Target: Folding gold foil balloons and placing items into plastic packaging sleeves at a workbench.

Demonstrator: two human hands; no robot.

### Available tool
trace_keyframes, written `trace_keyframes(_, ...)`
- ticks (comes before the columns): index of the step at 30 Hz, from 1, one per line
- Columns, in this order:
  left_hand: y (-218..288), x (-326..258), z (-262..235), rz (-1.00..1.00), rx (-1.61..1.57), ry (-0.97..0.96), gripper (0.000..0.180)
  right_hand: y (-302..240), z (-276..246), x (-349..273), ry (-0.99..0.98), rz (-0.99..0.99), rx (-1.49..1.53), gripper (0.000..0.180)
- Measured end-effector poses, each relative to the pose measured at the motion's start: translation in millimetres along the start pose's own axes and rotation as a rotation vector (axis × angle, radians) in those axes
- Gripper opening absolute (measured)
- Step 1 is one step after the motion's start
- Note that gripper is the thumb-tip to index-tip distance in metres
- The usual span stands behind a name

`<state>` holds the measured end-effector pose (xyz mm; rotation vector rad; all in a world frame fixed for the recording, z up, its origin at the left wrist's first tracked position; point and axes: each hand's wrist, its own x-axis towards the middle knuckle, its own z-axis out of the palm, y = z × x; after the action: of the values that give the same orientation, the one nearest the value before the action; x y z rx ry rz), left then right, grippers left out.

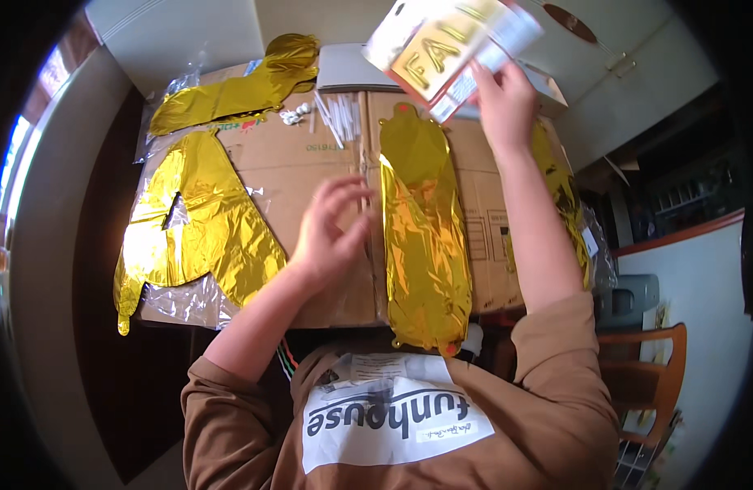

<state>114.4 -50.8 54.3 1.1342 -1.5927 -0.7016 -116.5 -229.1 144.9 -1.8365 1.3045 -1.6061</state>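
My right hand is raised over the far right of the cardboard and grips a printed card package, which pictures gold letters and is slightly blurred. My left hand hovers above the middle with fingers apart and holds nothing. Just right of it lies a long, flat gold foil balloon whose near end reaches the cardboard's front edge. An A-shaped gold foil balloon, uninflated and creased, is spread out on the left. Another folded gold foil balloon rests at the far left.
Several white straws and a small white bundle lie at the back of the cardboard. More gold foil is partly hidden behind my right forearm. Clear plastic wrap sticks out under the A-shaped balloon. A wooden chair stands at right.
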Motion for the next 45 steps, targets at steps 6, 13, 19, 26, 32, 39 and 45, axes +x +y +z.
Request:
trace_keyframes(6, 49, 19, -10, 0.414, 0.251, 0.129, 0.026, -34, -67, -204, 0.021, 0.921, 0.847, 0.018)
trace_keyframes(13, 9, 6, 38, 0.553, 0.506, -0.365, 0.029, -34, -48, -268, -0.02, 1.246, 0.918, 0.031)
trace_keyframes(19, -30, 1, 43, 0.445, 0.473, -0.462, 0.033, -31, -137, -282, -0.386, 1.191, 0.514, 0.044)
trace_keyframes(26, -32, 14, 52, 0.506, 0.429, -0.491, 0.033, -7, -141, -346, -0.231, 1.172, 0.593, 0.036)
trace_keyframes(32, -18, 2, 50, 0.516, 0.433, -0.554, 0.038, -8, -115, -371, -0.103, 1.166, 0.882, 0.018)
trace_keyframes(39, 4, -29, 75, 0.531, 0.397, -0.561, 0.038, 3, -167, -393, -0.225, 1.057, 0.79, 0.031)
trace_keyframes(45, 5, -34, 83, 0.511, 0.403, -0.565, 0.04, 15, -157, -351, -0.121, 1.066, 1.056, 0.029)
